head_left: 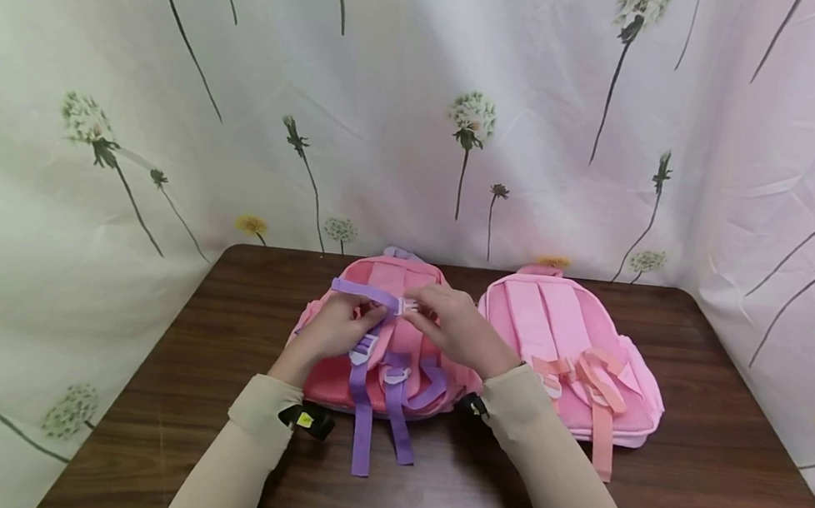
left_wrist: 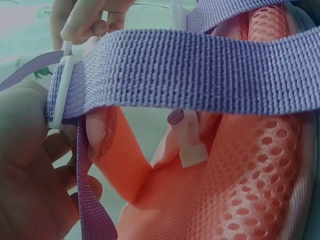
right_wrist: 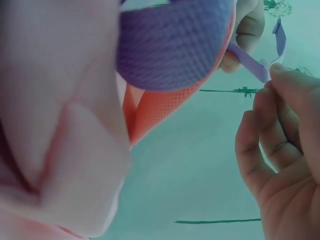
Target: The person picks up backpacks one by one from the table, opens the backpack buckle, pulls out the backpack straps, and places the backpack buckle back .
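Observation:
A coral-pink backpack (head_left: 332, 388) lies on the table, its shoulder straps facing up. Over it, my right hand (head_left: 455, 325) pinches a small white plastic buckle (head_left: 407, 308) between thumb and fingers. My left hand (head_left: 334, 328) holds the purple webbing strap (head_left: 365, 291) right beside that buckle, its free end sticking out to the left. In the left wrist view, a wide purple band (left_wrist: 200, 70) runs across to a white slotted piece at the left hand's fingers. The right wrist view has the right fingertips (right_wrist: 276, 70) at the strap's end.
A lighter pink backpack (head_left: 519, 334) with orange straps (head_left: 601, 439) lies close on the right. Two purple strap tails (head_left: 360, 433) hang from the first bag toward the front of the brown table (head_left: 175, 437). A flower-printed curtain (head_left: 391, 135) stands behind.

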Demonstrator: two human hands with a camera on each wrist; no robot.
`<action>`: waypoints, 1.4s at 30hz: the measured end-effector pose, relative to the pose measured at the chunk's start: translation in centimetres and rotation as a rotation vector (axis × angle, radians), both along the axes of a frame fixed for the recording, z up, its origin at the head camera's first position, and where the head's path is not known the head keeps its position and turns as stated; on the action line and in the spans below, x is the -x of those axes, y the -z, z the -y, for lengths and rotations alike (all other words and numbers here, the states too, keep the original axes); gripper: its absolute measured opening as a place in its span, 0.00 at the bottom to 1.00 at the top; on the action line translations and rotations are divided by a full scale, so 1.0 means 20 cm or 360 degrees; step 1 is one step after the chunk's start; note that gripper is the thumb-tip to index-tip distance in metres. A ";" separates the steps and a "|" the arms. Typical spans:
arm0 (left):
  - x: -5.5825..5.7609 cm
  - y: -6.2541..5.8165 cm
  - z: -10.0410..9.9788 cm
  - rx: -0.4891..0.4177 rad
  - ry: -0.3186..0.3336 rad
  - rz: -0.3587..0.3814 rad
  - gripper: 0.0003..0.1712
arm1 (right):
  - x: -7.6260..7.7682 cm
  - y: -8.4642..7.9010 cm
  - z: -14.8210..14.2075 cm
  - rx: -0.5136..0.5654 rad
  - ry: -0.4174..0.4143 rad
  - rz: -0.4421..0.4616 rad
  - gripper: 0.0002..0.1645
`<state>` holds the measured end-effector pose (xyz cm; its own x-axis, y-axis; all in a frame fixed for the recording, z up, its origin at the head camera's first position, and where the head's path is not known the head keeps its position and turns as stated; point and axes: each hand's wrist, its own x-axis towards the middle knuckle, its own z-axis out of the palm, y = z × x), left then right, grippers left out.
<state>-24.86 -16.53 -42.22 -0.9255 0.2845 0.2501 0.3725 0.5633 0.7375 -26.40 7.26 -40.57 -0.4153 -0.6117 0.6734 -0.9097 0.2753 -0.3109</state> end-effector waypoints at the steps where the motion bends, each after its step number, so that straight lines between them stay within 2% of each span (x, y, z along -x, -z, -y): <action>1: 0.00 0.00 0.00 0.0000 0.0003 0.0000 0.05 | 0.00 0.00 0.00 -0.0006 0.0002 0.0009 0.12; 6: 0.00 0.02 0.01 0.0004 0.0019 0.0025 0.06 | 0.01 0.01 -0.01 -0.0128 0.0054 0.0034 0.11; 11: 0.01 0.03 0.01 0.0006 0.0063 0.0003 0.07 | 0.02 0.01 -0.02 -0.0230 0.0101 -0.0003 0.10; 16: 0.01 0.03 0.01 0.0032 0.0065 -0.0007 0.08 | 0.01 0.01 -0.02 -0.0128 0.0072 -0.0027 0.08; 21: 0.01 0.04 0.01 0.0011 0.0061 0.0041 0.06 | 0.01 0.00 -0.02 -0.0050 0.0076 -0.0016 0.09; 32: 0.03 0.05 0.01 -0.0006 0.0089 -0.0001 0.05 | 0.01 -0.02 -0.03 -0.0062 0.0070 0.0003 0.09; 42: 0.03 0.06 0.02 0.0016 0.0078 0.0038 0.05 | -0.01 -0.01 -0.03 -0.0063 0.0061 0.0032 0.10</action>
<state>-25.41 -16.96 -43.46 -0.9160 0.3320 0.2251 0.3822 0.5523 0.7409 -26.29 7.82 -40.36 -0.4522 -0.6207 0.6405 -0.8919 0.3225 -0.3172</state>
